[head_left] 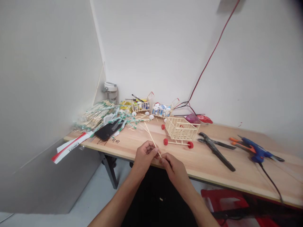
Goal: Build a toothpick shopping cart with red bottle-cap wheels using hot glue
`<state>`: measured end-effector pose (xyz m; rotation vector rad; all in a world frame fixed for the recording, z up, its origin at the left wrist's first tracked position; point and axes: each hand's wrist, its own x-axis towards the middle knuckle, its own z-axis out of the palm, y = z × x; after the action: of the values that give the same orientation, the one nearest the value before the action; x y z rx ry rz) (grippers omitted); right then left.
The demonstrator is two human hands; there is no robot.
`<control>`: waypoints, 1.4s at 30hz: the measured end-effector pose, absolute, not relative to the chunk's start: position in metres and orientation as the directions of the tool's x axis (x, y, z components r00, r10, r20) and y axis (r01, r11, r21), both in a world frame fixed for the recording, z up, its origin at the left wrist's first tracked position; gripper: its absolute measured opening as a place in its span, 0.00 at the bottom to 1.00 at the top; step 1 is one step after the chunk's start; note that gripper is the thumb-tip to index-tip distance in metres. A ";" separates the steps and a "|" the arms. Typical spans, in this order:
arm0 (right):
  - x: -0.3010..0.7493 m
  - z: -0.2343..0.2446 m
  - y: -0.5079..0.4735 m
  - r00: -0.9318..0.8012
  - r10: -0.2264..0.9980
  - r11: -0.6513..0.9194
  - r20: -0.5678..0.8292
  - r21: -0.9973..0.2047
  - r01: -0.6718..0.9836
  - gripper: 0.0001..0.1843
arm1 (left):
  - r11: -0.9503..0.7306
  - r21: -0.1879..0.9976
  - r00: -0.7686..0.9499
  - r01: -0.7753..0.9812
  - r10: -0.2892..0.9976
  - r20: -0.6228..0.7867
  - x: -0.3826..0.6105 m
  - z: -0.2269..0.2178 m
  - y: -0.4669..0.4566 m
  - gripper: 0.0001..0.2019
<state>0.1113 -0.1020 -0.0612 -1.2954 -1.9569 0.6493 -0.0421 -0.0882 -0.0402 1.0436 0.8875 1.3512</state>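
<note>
My left hand [145, 156] pinches a thin wooden stick [151, 138] that rises up and away from my fingers. My right hand [175, 168] meets the stick's lower end with its fingertips, close to my left fingers. Just beyond my hands, a small cart of glued wooden sticks [181, 129] stands on the wooden tabletop [213, 167], with red bottle-cap wheels [189, 145]. Between the two hands, the fingers hide part of the stick's lower end.
Two more stick carts [162, 110] stand at the back against the wall, among white caps and loose sticks. Wrapped chopsticks [94, 116] and a black phone [107, 130] lie to the left. Black-handled pliers [215, 149] and a blue glue gun [257, 151] lie to the right.
</note>
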 end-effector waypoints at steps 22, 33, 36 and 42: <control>0.111 -0.066 -0.102 -0.277 0.915 0.403 0.293 -0.701 0.588 0.15 | -0.062 0.953 0.060 -0.296 0.995 0.083 -0.043 -0.043 -0.086 0.12; 0.111 -0.066 -0.102 -0.277 0.916 0.402 0.292 -0.689 0.603 0.15 | -0.070 0.950 0.056 -0.305 0.994 0.091 -0.044 -0.044 -0.086 0.12; 0.111 -0.065 -0.102 -0.283 0.913 0.407 0.292 -0.686 0.603 0.15 | -0.069 0.950 0.060 -0.303 0.994 0.092 -0.043 -0.044 -0.085 0.12; 0.111 -0.065 -0.102 -0.289 0.911 0.413 0.296 -0.682 0.604 0.14 | -0.071 0.948 0.063 -0.309 0.994 0.094 -0.044 -0.045 -0.084 0.11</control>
<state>0.1113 -0.1016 -0.0645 -1.2817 -2.0068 0.5925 -0.0437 -0.0839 -0.0449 1.0701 0.8817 1.3443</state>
